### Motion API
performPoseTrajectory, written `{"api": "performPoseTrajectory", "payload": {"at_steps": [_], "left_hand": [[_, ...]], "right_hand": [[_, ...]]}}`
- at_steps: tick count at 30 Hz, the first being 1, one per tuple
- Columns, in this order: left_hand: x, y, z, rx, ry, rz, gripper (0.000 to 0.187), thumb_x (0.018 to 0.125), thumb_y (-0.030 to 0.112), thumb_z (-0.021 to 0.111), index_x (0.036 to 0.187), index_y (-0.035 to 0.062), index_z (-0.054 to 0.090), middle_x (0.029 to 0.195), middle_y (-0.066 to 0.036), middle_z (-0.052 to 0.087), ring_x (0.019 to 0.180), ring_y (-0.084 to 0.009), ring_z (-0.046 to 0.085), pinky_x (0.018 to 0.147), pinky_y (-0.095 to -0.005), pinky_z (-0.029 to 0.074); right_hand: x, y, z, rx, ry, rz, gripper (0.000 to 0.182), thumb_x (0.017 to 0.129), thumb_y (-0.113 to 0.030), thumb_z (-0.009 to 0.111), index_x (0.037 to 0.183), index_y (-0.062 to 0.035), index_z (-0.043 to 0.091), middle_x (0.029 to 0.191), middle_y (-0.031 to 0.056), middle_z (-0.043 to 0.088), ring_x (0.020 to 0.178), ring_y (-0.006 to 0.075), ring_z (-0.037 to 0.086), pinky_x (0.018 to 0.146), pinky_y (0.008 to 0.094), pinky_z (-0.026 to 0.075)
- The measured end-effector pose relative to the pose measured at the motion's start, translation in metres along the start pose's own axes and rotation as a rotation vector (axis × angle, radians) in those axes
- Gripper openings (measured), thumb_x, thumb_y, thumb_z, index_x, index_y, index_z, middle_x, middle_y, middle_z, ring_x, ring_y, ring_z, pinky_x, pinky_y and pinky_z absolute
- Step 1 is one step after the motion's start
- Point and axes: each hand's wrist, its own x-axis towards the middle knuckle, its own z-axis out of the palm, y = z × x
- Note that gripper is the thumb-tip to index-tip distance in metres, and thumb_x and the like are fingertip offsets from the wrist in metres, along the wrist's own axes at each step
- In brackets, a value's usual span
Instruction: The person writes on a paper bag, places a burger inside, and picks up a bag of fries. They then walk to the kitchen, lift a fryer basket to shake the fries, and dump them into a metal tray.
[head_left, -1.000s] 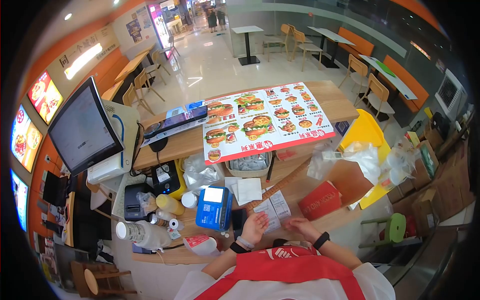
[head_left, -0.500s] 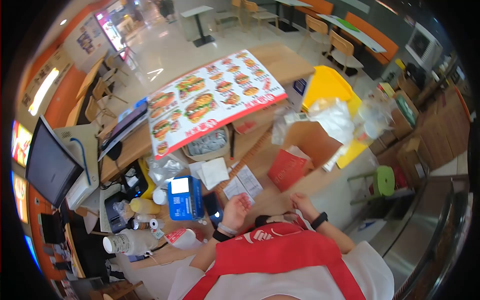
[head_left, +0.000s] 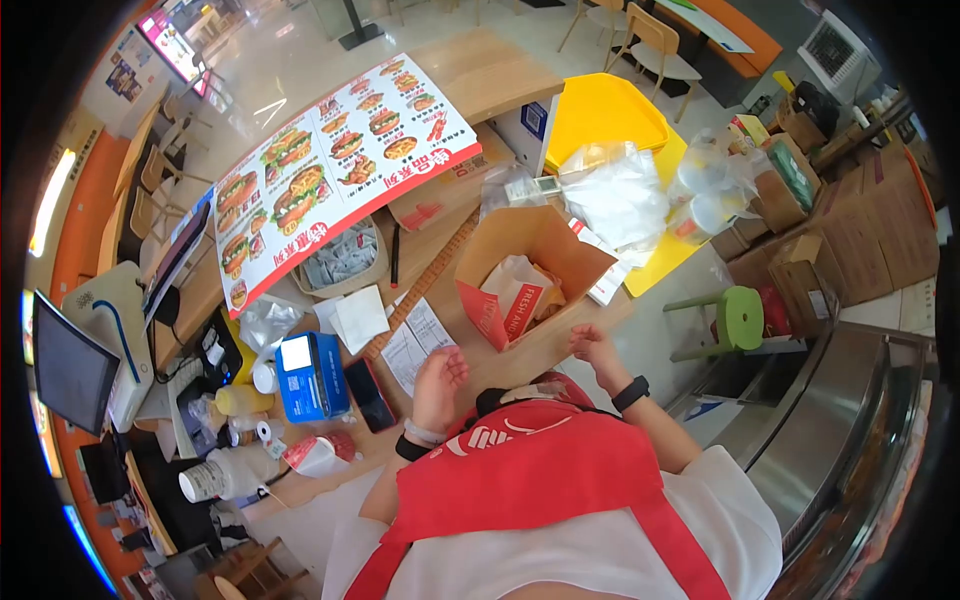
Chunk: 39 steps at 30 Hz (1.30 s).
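Observation:
My left hand (head_left: 440, 385) hovers above the counter's front edge, beside a printed receipt (head_left: 412, 345), with fingers curled and apart and nothing in them. A dark phone (head_left: 371, 396) lies to its left. Just right of centre, my right hand (head_left: 597, 350) is raised with bent fingers; whether it pinches something small cannot be made out. Between and beyond my hands an open brown paper box (head_left: 575, 240) stands on the counter, holding a red and white food packet (head_left: 522, 296) and some food. White napkins (head_left: 360, 318) lie behind the receipt.
A large menu board (head_left: 330, 165) covers the counter's back left. Yellow trays (head_left: 608, 112) and clear plastic bags (head_left: 615, 190) are at back right. A blue box (head_left: 311, 378), bottles and a monitor (head_left: 70, 362) stand left; a green stool (head_left: 738, 320) stands right.
The view has shifted, so the counter appears further left and higher. The box's inside now shows, with the packet in it. My hands remain raised near the counter edge.

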Motion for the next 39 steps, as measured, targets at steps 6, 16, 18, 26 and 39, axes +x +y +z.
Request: {"api": "performPoseTrajectory", "payload": {"at_steps": [6, 16, 18, 26, 39], "left_hand": [[-0.002, -0.007, 0.022, 0.153, -0.039, 0.011, 0.017, 0.081, 0.019, 0.044, 0.090, 0.0057, 0.048, 0.079, -0.003, 0.052, 0.075, -0.0123, 0.049, 0.071, -0.0247, 0.039], [0.003, -0.019, 0.029, 0.217, 0.022, -0.017, 0.013, 0.081, 0.013, 0.046, 0.090, 0.0045, 0.048, 0.080, -0.004, 0.054, 0.072, -0.0113, 0.051, 0.068, -0.0228, 0.041], [0.005, -0.018, 0.031, 0.254, -0.036, -0.038, 0.013, 0.080, 0.012, 0.047, 0.090, 0.0046, 0.047, 0.081, -0.005, 0.054, 0.072, -0.0117, 0.051, 0.068, -0.0234, 0.041], [0.026, -0.019, 0.031, 0.488, -0.093, -0.008, 0.014, 0.075, 0.009, 0.050, 0.085, -0.0006, 0.051, 0.079, -0.008, 0.056, 0.071, -0.0143, 0.053, 0.066, -0.0245, 0.043], [0.063, -0.029, 0.034, 1.034, -0.424, 0.096, 0.037, 0.071, 0.011, 0.058, 0.105, -0.0024, 0.049, 0.072, -0.007, 0.057, 0.060, -0.0107, 0.051, 0.053, -0.0233, 0.041]], "right_hand": [[0.011, -0.019, -0.018, 0.068, 0.045, -0.024, 0.028, 0.069, -0.001, 0.050, 0.097, -0.0032, 0.047, 0.082, 0.0026, 0.050, 0.069, 0.0101, 0.049, 0.060, 0.0204, 0.039], [0.030, -0.061, 0.008, -0.313, -0.063, -0.496, 0.033, 0.069, 0.001, 0.052, 0.101, -0.0049, 0.050, 0.094, 0.0030, 0.049, 0.087, 0.0124, 0.048, 0.074, 0.0257, 0.041], [0.033, -0.056, 0.012, -0.266, -0.128, -0.452, 0.034, 0.068, 0.000, 0.053, 0.102, -0.0059, 0.051, 0.095, 0.0034, 0.050, 0.089, 0.0121, 0.048, 0.074, 0.0260, 0.041], [0.021, -0.042, -0.003, -0.246, 0.064, -0.470, 0.035, 0.067, 0.000, 0.054, 0.102, -0.0048, 0.051, 0.094, 0.0051, 0.054, 0.082, 0.0146, 0.048, 0.070, 0.0265, 0.042], [-0.004, 0.028, -0.110, 0.104, 0.606, -0.305, 0.003, 0.072, -0.004, 0.054, 0.072, -0.0018, 0.055, 0.068, 0.0030, 0.055, 0.064, 0.0096, 0.051, 0.059, 0.0229, 0.042]]}}
